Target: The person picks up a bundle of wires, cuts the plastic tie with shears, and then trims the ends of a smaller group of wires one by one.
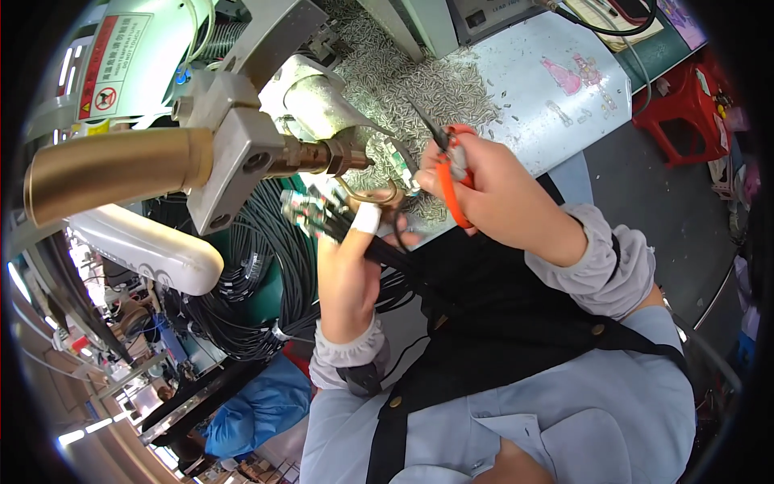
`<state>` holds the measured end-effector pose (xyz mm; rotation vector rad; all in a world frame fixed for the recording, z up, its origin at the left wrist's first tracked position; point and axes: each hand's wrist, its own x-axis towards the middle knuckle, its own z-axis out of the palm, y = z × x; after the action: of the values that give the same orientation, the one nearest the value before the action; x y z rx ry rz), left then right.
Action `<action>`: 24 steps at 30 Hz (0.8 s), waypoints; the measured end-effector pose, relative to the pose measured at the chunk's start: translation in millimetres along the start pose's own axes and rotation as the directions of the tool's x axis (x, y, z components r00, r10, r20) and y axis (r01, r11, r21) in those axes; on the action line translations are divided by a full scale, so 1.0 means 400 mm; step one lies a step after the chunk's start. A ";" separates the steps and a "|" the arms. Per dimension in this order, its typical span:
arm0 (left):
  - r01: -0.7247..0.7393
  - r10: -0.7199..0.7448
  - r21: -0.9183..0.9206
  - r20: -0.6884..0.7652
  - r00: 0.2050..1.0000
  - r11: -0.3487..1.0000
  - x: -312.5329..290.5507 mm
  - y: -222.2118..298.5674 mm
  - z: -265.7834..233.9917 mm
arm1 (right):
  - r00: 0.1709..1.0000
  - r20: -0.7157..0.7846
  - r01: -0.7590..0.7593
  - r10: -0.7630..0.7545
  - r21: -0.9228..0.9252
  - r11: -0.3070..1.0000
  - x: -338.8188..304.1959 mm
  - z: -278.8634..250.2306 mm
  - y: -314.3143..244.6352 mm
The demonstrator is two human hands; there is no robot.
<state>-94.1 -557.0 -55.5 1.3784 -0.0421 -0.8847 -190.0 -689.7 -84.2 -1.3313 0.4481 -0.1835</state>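
My right hand [504,181] is closed around a pair of orange-handled scissors [453,184], their dark pointed blade tilted up and to the left. Black cables with small connector ends [310,211] are gripped in my left hand [348,258], which has a white wrap on one finger. One small green circuit board [399,161] sits at a cable end, close to the scissor blades. Some left fingertips are partly hidden behind the cables.
A brass-coloured cylinder [121,173] in a metal clamp block [234,153] juts in just above my left hand. Small silver metal pieces [451,89] cover part of the worktop [564,105]. Coiled black cables [258,282] lie at left; a red stool [685,117] stands at right.
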 end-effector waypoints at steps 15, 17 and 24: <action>-0.004 0.031 -0.076 0.355 0.934 0.997 -0.064 -0.049 -0.036 | 0.736 0.097 0.550 -0.670 -0.664 0.507 -0.074 0.013 0.040; -0.011 0.032 -0.062 0.346 0.938 0.998 -0.065 -0.049 -0.037 | 0.690 0.154 0.571 -0.707 -0.716 0.401 -0.088 0.009 0.040; -0.403 0.391 0.277 0.103 0.915 0.872 -0.078 -0.073 -0.008 | 0.659 0.021 0.638 -0.751 -0.543 0.545 -0.079 0.032 0.061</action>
<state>-128.9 -534.9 -67.0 1.5517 -0.4943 -0.5727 -216.4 -660.5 -98.9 -1.9944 0.0991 -0.9608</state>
